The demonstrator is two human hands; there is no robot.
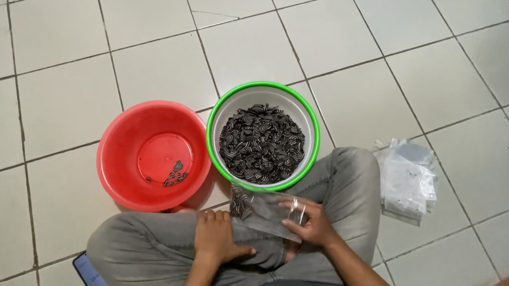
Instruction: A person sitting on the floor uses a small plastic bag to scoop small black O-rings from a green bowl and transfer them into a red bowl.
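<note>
Floor (151, 31): glazed ceramic tile, off-white, smooth with a dull sheen; grout lines dark, two tiles at far left hairline-cracked. Red basin (127, 165): moulded plastic, glossy, smooth inside. White bucket (222, 116): plastic, semi-gloss, with glossy green rim. Its contents (261, 144): small black-and-white swirled pieces, slightly shiny; material cannot be told. Small bag (261, 213) held by right hand (313, 223): clear thin plastic film, creased. Stack of bags (407, 176) at right: same clear film, crinkled. Trousers (354, 182): grey woven cloth, matt

White tiled floor (87, 22): red basin (114, 164), green-rimmed bucket (219, 109), clear bag stack (407, 176).
</note>
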